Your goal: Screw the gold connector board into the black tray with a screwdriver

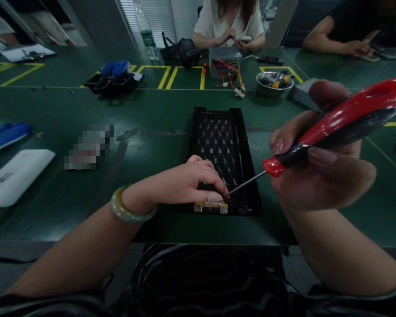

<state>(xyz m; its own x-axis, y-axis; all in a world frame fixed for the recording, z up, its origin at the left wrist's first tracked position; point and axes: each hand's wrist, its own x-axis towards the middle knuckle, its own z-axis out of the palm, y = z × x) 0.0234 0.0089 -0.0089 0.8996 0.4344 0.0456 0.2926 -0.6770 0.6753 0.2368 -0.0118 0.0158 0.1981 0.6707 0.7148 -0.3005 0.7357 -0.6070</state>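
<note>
dark green worktop (145,154) takes up most of the view, with yellow taped rectangles (167,78) along the far side and a person in a white top (231,26) sitting across from me. biggest thing being worked on is a black open rectangular plastic casing (247,154) lying right in front of me, near end close to the table edge, with a textured pattern on its inside floor.

next size down: my right hand (320,180) has its fingers wrapped round the fat handle of a red-and-black screwdriver (330,125), metal shaft slanting down to the left. my left hand (201,178) is over the near half of the casing, thumb and index almost together beside the driver tip. can't tell whether they're pinching something small or just steadying things.

smallest bit is a narrow yellow-orange circuit board (211,208) at the near end of the casing, just below my left thumb, with metal sockets at its ends. the tip meets the spot by its right corner, but fingertips hide whether there's a screw.

imo the step in hand is driver work at that corner, and the next move calls for keeping the tip seated and the shaft lined up while the left fingers hold steady.
</note>
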